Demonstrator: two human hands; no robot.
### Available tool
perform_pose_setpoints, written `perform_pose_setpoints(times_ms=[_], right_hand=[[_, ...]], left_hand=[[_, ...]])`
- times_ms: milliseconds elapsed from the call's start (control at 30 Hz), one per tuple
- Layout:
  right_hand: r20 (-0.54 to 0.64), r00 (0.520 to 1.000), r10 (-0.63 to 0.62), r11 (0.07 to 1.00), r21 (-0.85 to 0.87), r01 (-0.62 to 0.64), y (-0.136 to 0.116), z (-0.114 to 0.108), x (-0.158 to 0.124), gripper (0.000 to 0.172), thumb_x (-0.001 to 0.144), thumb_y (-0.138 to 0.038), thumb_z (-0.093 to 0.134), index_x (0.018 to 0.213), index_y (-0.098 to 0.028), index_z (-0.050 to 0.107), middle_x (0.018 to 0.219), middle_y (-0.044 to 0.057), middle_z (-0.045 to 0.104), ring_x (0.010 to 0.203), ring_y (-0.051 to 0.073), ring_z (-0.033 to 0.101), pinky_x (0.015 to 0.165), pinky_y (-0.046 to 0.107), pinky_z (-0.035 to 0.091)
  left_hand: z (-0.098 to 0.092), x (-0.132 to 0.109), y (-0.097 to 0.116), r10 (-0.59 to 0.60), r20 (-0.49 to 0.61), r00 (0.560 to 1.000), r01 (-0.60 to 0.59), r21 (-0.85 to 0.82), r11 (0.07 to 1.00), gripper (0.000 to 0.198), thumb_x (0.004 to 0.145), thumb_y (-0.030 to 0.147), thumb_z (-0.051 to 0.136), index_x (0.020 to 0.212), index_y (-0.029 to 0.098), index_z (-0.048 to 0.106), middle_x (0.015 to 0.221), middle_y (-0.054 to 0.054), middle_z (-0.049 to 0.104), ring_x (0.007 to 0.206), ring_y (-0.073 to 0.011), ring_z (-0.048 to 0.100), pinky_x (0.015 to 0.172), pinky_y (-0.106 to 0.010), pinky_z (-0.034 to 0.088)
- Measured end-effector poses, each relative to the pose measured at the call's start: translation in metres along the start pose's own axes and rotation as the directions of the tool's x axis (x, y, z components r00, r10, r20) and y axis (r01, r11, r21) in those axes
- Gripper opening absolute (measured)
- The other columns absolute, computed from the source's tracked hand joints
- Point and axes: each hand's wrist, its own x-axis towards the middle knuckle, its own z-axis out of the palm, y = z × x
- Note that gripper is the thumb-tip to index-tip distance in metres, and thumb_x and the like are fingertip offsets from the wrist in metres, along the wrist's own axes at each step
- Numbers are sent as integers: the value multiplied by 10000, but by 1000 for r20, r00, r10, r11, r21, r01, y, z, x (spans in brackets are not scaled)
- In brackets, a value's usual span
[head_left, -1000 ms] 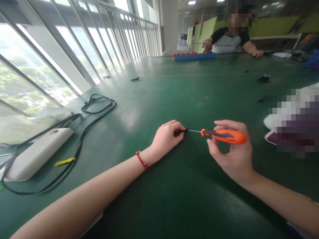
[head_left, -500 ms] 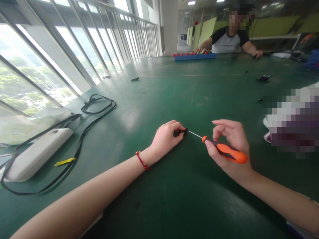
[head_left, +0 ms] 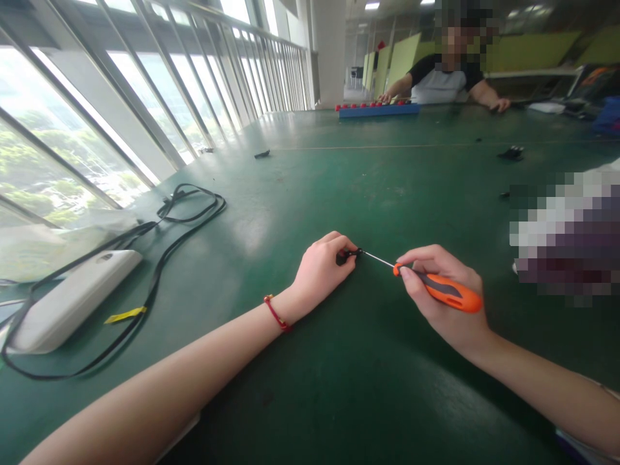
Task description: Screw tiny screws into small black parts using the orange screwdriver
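My left hand (head_left: 323,266) rests on the green table and pinches a small black part (head_left: 345,256) between thumb and fingers. Most of that part is hidden, so its kind cannot be made out. In my right hand (head_left: 448,320) is a screwdriver (head_left: 453,292) with an orange and dark grey handle. Thumb and index finger close on the front of the handle, while its rear end lies over the palm. The thin metal shaft slants up and left, and its tip meets the black part at my left fingertips.
On the left lie a white power strip (head_left: 77,300), a looped black cable (head_left: 162,274) and a yellow strip (head_left: 124,315). Across the table a person (head_left: 448,84) touches a blue rack with red pieces (head_left: 378,111). Small black pieces (head_left: 511,153) lie at the far right.
My right index finger has come down from its raised position onto the front of the screwdriver handle. The handle has turned about its axis. My left hand has barely moved.
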Motion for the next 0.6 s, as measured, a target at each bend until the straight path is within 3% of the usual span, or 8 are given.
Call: perform_pose_setpoints(times_ms=[200, 400, 467, 600], right_hand=[[-36, 999, 22, 999, 39, -20, 3, 3, -2, 71, 833, -223, 635, 901, -242, 629, 844, 3, 687, 722, 154, 628, 681, 307, 497], [-19, 1000, 5, 998, 57, -4, 7, 5, 0, 179, 831, -151, 620, 990, -233, 616, 916, 1, 655, 776, 135, 621, 727, 287, 484], [-10, 999, -31, 999, 40, 31, 6, 4, 1, 208, 822, -112, 607, 999, -221, 620, 901, 1, 638, 770, 124, 605, 720, 270, 475], [-5, 997, -75, 996, 38, 76, 3, 1, 1, 216, 824, -85, 595, 991, -215, 639, 856, -5, 628, 750, 113, 589, 698, 249, 467]], left_hand=[[0, 2, 0, -81, -26, 996, 84, 150, 985, 108, 789, 209, 602, 892, 185, 624, 827, -16, 647, 810, -193, 608, 757, -342, 473], [-1, -1, 5, 17, 130, 991, -12, -39, 999, 271, 794, 240, 604, 1056, 197, 551, 789, 13, 645, 701, -146, 595, 668, -282, 475], [-1, -1, 5, 53, 90, 995, -51, -29, 998, 218, 805, 199, 571, 1023, 197, 575, 805, 5, 643, 726, -146, 592, 706, -287, 481], [-1, 1, 2, 80, -26, 996, -77, 98, 992, 179, 812, 178, 561, 974, 189, 637, 1015, -48, 645, 977, -208, 571, 880, -360, 461]])
